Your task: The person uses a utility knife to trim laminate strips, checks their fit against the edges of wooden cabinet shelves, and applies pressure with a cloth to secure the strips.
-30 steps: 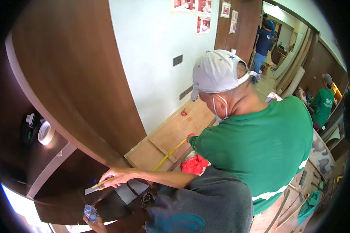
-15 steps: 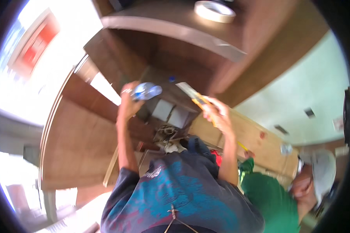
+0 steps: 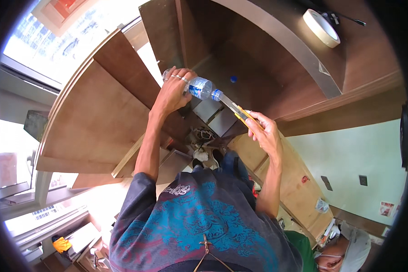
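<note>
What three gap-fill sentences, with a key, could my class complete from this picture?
1. The wearer's left hand holds a clear plastic ____.
2. The utility knife in the wearer's right hand has a mostly ____ handle.
3. At lower right, the co-worker's shirt is ____.
Missing words: bottle; yellow; green.

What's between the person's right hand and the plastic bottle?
In the head view, a yellow utility knife, gripped in the right hand, its blade pointing at the bottle.

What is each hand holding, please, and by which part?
The left hand holds the bottle around its body; the right hand holds the cutter by its yellow handle.
</note>
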Motion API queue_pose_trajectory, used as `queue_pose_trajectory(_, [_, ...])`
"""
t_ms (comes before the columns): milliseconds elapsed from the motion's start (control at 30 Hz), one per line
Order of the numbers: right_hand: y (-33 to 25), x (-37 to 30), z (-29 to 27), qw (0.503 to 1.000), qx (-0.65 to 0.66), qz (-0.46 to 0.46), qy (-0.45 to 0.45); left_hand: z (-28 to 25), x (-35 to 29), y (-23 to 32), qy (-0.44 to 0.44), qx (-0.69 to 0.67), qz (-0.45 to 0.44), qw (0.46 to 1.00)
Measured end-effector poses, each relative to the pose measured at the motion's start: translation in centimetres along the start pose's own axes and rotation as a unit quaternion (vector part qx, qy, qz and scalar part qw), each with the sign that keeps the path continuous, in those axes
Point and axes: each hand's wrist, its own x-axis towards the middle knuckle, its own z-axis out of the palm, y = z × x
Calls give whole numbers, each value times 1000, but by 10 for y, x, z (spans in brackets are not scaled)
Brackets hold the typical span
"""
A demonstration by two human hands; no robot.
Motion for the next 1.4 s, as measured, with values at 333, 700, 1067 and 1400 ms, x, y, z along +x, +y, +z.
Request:
queue_pose_trajectory(333, [-26,27,9,985,-168,-11,-48,5,-6,5,-50,45,3,998])
queue_pose_trajectory(700, [-39,37,15,959,-270,16,-79,6,-15,12,-33,88,7,996])
queue_pose_trajectory(1067, [-35,33,17,964,-252,24,-78,0,-17,18,-19,103,10,994])
queue_pose_trajectory(1400, [-38,29,21,929,-366,-10,-46,40,-66,2,-25,-61,-138,988])
